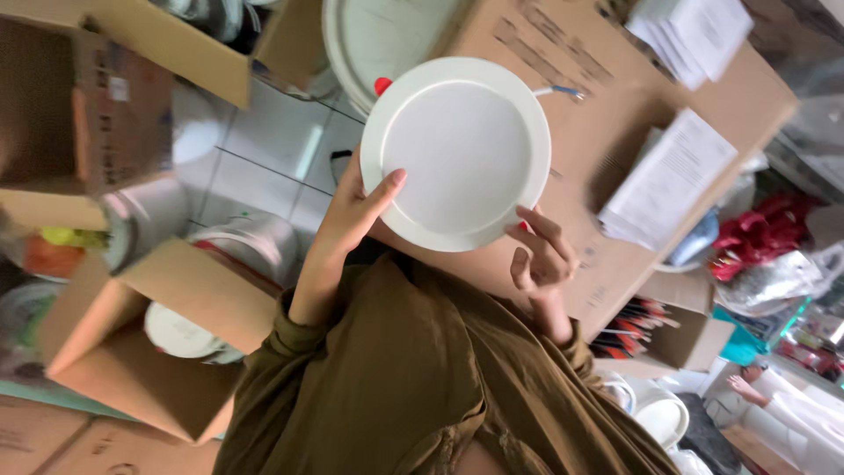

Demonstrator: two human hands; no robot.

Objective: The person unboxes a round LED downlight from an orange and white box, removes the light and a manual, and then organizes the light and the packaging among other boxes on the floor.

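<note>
A round white flat ceiling light (457,149) with a raised rim is held up facing me. A red spring clip (382,85) and a short wire (559,90) stick out from behind it. My left hand (350,215) grips its lower left edge, thumb on the front face and fingers behind. My right hand (541,255) rests its fingertips on the lower right rim, the other fingers loosely curled. Both arms wear olive sleeves (413,369).
A large cardboard surface (607,114) lies behind the light, bearing printed sheets (668,180) and a paper stack (694,31). An open carton (114,352) at the left holds more white lights. Another white disc (369,35) sits above. Another person's hand (745,387) shows at lower right.
</note>
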